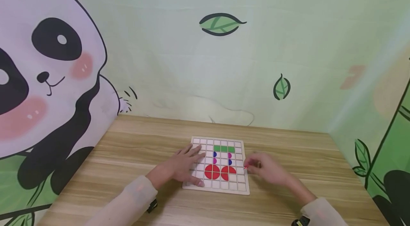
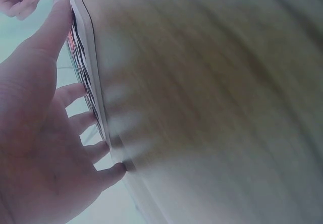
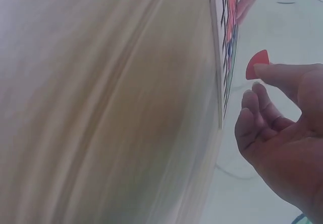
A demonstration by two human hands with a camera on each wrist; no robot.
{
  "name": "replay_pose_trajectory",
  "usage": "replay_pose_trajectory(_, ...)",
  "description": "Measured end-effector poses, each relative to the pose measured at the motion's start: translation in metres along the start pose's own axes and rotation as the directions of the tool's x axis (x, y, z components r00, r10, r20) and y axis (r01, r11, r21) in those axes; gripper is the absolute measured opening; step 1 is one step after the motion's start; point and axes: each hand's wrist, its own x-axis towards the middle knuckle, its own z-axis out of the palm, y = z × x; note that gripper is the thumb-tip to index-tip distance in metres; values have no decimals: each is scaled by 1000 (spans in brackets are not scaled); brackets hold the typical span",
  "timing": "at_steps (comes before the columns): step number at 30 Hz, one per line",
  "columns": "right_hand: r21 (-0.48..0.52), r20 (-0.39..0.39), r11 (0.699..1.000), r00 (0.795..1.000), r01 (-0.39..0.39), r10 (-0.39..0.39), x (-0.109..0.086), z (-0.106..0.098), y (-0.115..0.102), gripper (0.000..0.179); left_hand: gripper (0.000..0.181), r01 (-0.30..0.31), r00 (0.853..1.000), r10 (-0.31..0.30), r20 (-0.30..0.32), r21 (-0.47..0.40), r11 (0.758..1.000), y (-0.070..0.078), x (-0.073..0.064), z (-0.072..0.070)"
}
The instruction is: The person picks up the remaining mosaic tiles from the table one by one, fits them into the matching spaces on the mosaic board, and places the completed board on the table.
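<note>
A white grid board [image 1: 241, 187] with raised square cells lies on the table. My left hand [image 1: 180, 166] rests on its left side with the fingers spread straight. Quarter-circle pieces form a full red circle [image 1: 209, 169] at the lower middle; beside it, a second red shape [image 1: 225, 169] has a white lower-right cell. Above these sit small blue and pink half-circles and a green strip [image 1: 224, 148]. Just off the board's right edge, my right hand [image 1: 268, 169] pinches a red quarter-circle piece [image 3: 256, 65] by thumb and finger, the other fingers loosely bent.
The board stands on a wood-grain table [image 1: 144, 137]. Behind it hangs a pale green backdrop [image 1: 179, 58] with printed leaves and a large panda [image 1: 54, 76] at the left. Dark bands [image 1: 301, 221] sit at both cuffs.
</note>
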Motion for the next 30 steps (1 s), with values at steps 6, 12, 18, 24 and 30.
replay_pose_trajectory(6, 30, 41, 999, 999, 28, -29, 11, 8, -10, 15, 112, 5, 1000, -5, 0, 2, 1000, 0, 1, -1)
replay_pose_trajectory(12, 49, 56, 999, 998, 3, -6, 17, 16, -18, 15, 112, 4, 1000, -4, 4, 3, 1000, 0, 1, 1)
replay_pose_trajectory(18, 70, 46, 997, 999, -22, 19, 19, 20, -23, 16, 112, 3, 1000, -3, 2, 14, 1000, 0, 2, 1)
replay_pose_trajectory(24, 62, 62, 998, 998, 2, -6, 19, 23, -24, 15, 113, 5, 1000, -5, 0, 14, 1000, 0, 2, 1)
replay_pose_trajectory(30, 68, 60, 998, 998, 1, -5, 18, 25, -27, 20, 113, 12, 1000, -12, 8, 13, 1000, -1, 1, 2)
